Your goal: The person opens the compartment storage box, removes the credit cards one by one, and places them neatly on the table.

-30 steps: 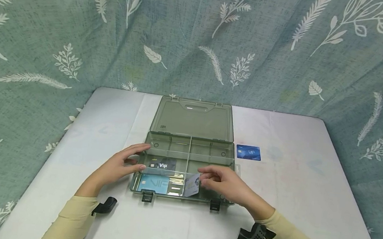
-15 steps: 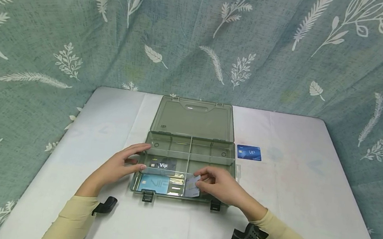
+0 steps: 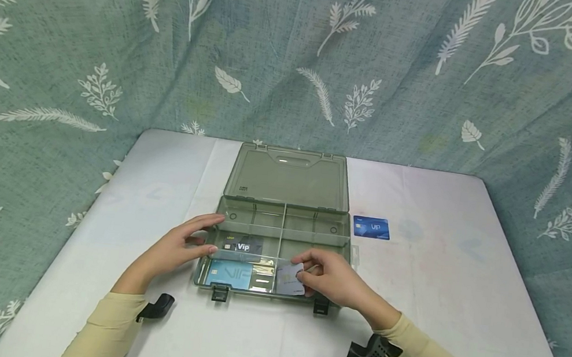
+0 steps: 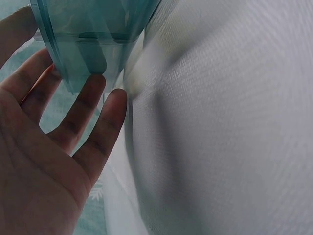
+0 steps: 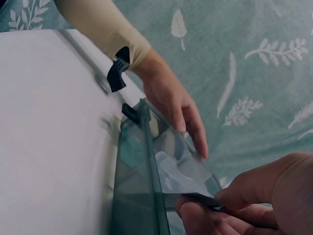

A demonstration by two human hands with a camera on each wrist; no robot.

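An open smoky-green plastic compartment box point(image 3: 315, 238) lies on the table, its lid point(image 3: 288, 176) folded back. My right hand point(image 3: 330, 273) pinches a pale grey card point(image 3: 290, 279) between thumb and fingers at the front right compartment. In the right wrist view the card point(image 5: 200, 198) shows nearly edge-on at the box wall. My left hand point(image 3: 179, 246) rests with extended fingers at the box's left side; fingertips point(image 4: 93, 85) lie along the outer wall in the left wrist view. A light blue VIP card point(image 3: 230, 274) lies front left, with a black Vip card point(image 3: 243, 245) behind it.
A dark blue VIP card point(image 3: 371, 227) lies on the white tablecloth point(image 3: 429, 263) right of the box. Two black latches point(image 3: 321, 306) stick out from the box's front. A leaf-patterned green curtain point(image 3: 298, 57) hangs behind the table.
My right hand has moved a little left, and the grey card has turned to lie flatter and shifted slightly right. The left hand stays in place.
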